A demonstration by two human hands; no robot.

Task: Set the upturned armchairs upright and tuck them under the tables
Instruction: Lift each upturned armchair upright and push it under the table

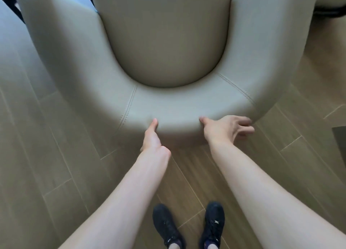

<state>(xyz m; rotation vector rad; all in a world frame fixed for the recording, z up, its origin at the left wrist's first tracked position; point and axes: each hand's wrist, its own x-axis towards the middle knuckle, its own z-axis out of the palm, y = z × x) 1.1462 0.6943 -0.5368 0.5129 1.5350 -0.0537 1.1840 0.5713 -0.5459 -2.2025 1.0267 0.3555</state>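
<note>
I had the armchair [168,57] upright on the wood floor [56,155], right before my feet. My left hand [152,136] and right hand [224,129] both gripped its curved back rim; the fingers probably curled behind. I judged an even, straight push best.

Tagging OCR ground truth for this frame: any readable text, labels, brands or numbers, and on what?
None readable.
Beige leather-look tub armchair: stitched seams only, no label in view.
Black lace-up shoes: a small pale mark on the right one, too blurred to read.
Wood-plank floor: no markings.
Left hand and right hand on the chair's back rim: nothing written.
</note>
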